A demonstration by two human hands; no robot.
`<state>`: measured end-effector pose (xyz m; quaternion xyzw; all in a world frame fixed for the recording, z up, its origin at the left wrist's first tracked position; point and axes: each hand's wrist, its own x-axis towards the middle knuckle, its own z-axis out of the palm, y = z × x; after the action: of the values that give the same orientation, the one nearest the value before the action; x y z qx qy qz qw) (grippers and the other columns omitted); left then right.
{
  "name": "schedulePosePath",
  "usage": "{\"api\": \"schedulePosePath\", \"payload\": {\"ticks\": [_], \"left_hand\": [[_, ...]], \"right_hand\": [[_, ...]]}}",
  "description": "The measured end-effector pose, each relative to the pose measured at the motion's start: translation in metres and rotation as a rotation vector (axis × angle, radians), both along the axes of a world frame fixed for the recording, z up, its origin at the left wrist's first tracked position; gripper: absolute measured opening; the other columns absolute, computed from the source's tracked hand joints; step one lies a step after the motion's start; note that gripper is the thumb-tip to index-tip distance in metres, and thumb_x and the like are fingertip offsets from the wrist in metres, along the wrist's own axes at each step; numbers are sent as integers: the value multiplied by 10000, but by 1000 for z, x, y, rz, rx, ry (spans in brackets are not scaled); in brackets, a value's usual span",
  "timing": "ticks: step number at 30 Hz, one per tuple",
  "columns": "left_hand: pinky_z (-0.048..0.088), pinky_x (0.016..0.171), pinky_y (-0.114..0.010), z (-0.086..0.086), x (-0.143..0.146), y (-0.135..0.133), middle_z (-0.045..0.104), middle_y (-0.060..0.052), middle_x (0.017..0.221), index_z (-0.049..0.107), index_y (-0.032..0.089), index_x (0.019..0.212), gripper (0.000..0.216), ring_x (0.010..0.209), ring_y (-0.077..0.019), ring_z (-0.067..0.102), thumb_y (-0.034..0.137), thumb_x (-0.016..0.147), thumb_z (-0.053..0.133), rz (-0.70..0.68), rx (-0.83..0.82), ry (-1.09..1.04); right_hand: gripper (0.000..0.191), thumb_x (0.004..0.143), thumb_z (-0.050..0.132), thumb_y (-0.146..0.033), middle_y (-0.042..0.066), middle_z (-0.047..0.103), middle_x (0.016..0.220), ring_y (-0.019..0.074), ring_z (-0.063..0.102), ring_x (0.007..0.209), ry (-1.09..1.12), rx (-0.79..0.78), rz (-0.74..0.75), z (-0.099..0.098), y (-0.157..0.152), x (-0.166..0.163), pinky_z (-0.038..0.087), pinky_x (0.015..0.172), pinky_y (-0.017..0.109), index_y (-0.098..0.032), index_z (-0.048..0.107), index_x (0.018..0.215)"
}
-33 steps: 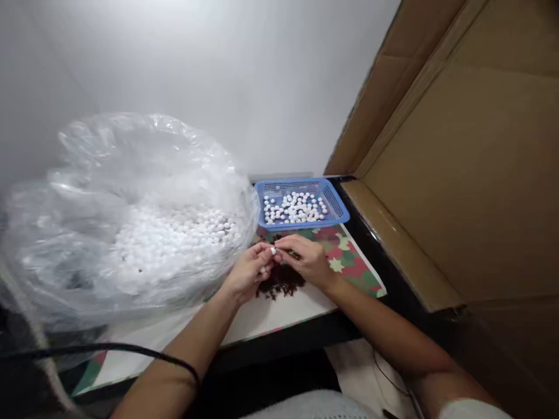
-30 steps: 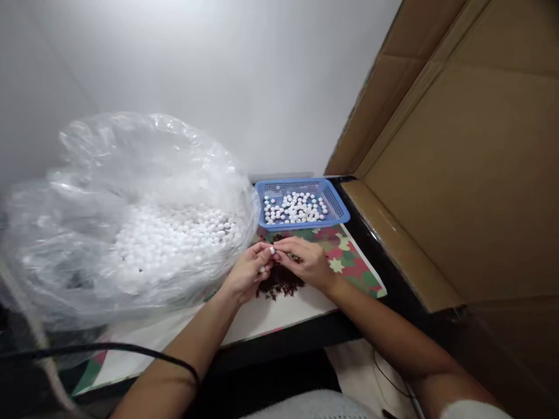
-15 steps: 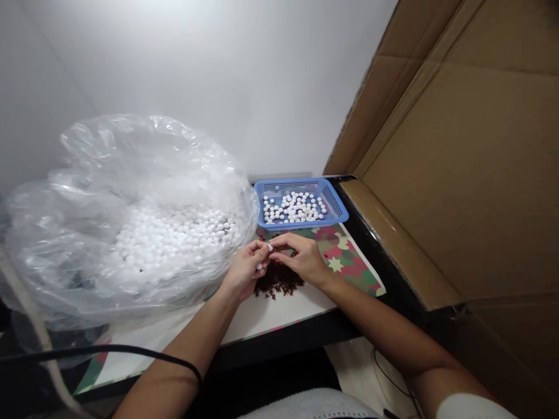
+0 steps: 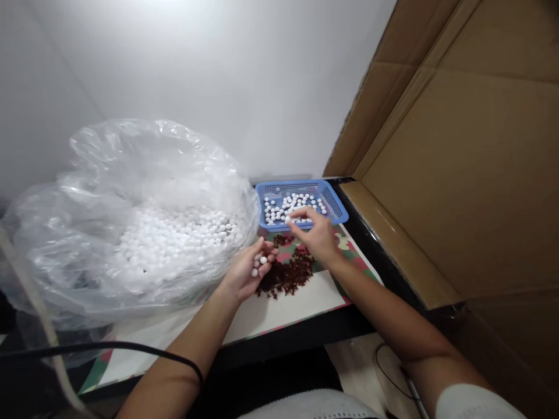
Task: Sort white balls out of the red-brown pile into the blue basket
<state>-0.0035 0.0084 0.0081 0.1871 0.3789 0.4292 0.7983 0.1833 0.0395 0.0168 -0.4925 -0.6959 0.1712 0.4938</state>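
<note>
Taking the dark red pile as the clock's centre, the right hand is at about 1 o'clock, its grip closed in a pinch of thumb and fingers on a single white ball at the near rim of the blue basket; whether ball and rim touch, I cannot tell. That basket sits at 12 o'clock, many loose balls spread over its floor. At 9 o'clock the left hand is turned palm up, its grip curled loosely around a few palm balls, just beside the pile. The pile lies partly on white paper and partly on a patterned sheet, both on a black surface. Between 9 and 10 o'clock a clear plastic bag gapes, heaped with white balls. Cardboard stands at 2 o'clock; a black cable crosses the left forearm, toward 8 o'clock
</note>
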Motion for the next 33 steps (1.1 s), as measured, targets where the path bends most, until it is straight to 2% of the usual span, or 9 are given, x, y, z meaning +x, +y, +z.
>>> {"api": "schedulePosePath", "payload": {"ticks": [2,4,6,10,15,19,26,30,33], "left_hand": [[387,384,-99,3,-4,4,619,-124,822,615,75,834,161,666,-98,603,232,866,592,-13,-150,-62],[435,422,-96,7,-7,6,618,-135,858,607,83,855,87,742,-124,640,159,861,567,-2,-260,-109],[462,454,-93,10,-8,5,609,-140,886,595,88,892,67,794,-135,653,83,849,544,21,-302,-117],[401,401,-60,11,-5,3,576,-121,848,570,68,927,126,720,-98,627,3,853,491,26,-246,-128],[208,283,-60,3,-3,1,511,-21,746,579,85,975,106,467,-4,424,123,886,538,-32,-143,-85],[230,317,-84,-2,-2,0,505,6,705,592,110,897,154,441,-1,383,242,837,644,-31,-31,29],[476,573,-167,-2,1,-4,636,-91,782,661,85,897,201,688,-102,597,265,858,579,-24,38,105],[464,638,-163,-4,1,-4,628,-66,743,672,73,918,144,703,-89,591,156,802,650,-19,127,117],[415,567,-147,-6,1,-3,637,-77,761,657,69,967,219,649,-68,554,235,824,660,-48,185,106]], "right_hand": [[117,848,610,-235,65,697,980,228,626,961,-125,26,-69,8,14,17,471,886,380,-197,658,947],[109,850,607,-217,77,687,1050,242,606,1035,-208,60,-44,11,20,30,442,932,395,-196,666,939],[100,871,583,-201,69,693,1002,218,622,980,-260,23,55,9,17,36,461,881,353,-195,677,905],[138,852,593,-124,49,687,875,177,627,819,-548,-217,287,-9,0,34,457,722,269,-191,708,887],[157,819,627,-117,69,655,894,206,601,860,-779,-252,258,-33,-4,29,415,688,269,-207,717,912],[55,798,657,-130,69,643,839,203,591,807,-708,-185,335,-34,-4,23,407,682,283,-177,679,816],[84,824,612,-168,19,698,748,138,608,653,-166,-386,330,-18,-7,12,430,628,252,-172,695,836],[93,781,619,-140,20,713,768,142,627,686,-78,-397,358,-17,-10,7,446,640,251,-166,701,816],[82,787,646,-204,28,712,779,149,638,702,85,-427,355,-18,-15,3,474,663,263,-160,692,837]]}}
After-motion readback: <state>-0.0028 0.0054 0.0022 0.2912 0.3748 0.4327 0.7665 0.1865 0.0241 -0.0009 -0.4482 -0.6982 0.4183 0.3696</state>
